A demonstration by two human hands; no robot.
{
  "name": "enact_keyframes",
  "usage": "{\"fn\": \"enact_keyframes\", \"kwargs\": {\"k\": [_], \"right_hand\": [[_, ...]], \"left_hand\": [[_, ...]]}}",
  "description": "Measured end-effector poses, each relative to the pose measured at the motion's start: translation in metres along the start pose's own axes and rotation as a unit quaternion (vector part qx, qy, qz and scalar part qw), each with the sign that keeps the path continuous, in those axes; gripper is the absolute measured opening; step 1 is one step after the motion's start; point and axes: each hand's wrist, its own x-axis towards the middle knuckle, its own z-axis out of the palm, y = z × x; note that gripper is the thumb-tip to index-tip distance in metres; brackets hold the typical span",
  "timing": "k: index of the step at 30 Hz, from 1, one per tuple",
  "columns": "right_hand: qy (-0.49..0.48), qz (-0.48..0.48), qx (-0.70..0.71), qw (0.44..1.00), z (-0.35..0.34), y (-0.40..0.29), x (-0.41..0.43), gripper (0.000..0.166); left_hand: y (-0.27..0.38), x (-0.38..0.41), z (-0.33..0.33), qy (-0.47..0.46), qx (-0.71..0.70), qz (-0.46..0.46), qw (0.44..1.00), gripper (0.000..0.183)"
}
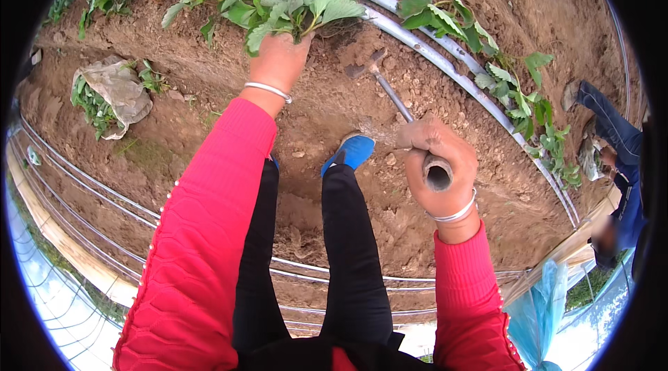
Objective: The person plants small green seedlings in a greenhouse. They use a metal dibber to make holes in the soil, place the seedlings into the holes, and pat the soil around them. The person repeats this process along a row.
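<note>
My left hand [279, 60] is shut on a leafy strawberry plant [313, 0] at the edge of the soil bed, its roots partly showing on the right. In my right hand [443, 167] is a small hoe [392, 93]. The round handle's hollow end faces up at me. Its metal head lies against loose, crumbled soil [344, 50], a short way right of the plant. Behind the plant, two pale irrigation tubes [417, 42] run along the bed in a curve. More strawberry plants [433, 16] line the tubes to the right.
At left on the soil lies a plastic bag [117, 89] filled with green plants. My blue shoe [355, 151] stands between my hands. Another person [623, 162] bends at the far right beside the row. Thin lines [88, 178] and blue plastic sheeting [540, 303] border the plot.
</note>
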Motion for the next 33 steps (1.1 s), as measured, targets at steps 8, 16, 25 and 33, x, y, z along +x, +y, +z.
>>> {"fn": "enact_keyframes", "kwargs": {"k": [8, 16, 25, 33], "right_hand": [[-0.073, -0.064, -0.07, 0.993, 0.004, -0.001, 0.024, 0.021], [0.021, 0.041, 0.022, 0.999, -0.004, -0.016, 0.014, 0.016], [0.027, 0.023, -0.021, 0.999, -0.011, -0.011, -0.001, 0.016], [-0.015, -0.01, 0.009, 1.0, 0.002, -0.007, 0.016, 0.019]], "left_hand": [[-0.001, 0.001, 0.005, 0.001, 0.139, 0.095, 0.986, 0.032], [0.023, 0.001, -0.016, -0.109, 0.068, 0.035, 0.991, 0.023], [-0.008, 0.0, -0.005, -0.004, 0.155, 0.168, 0.973, 0.02], [-0.026, -0.003, -0.003, 0.045, -0.005, 0.213, 0.976, 0.03]]}}
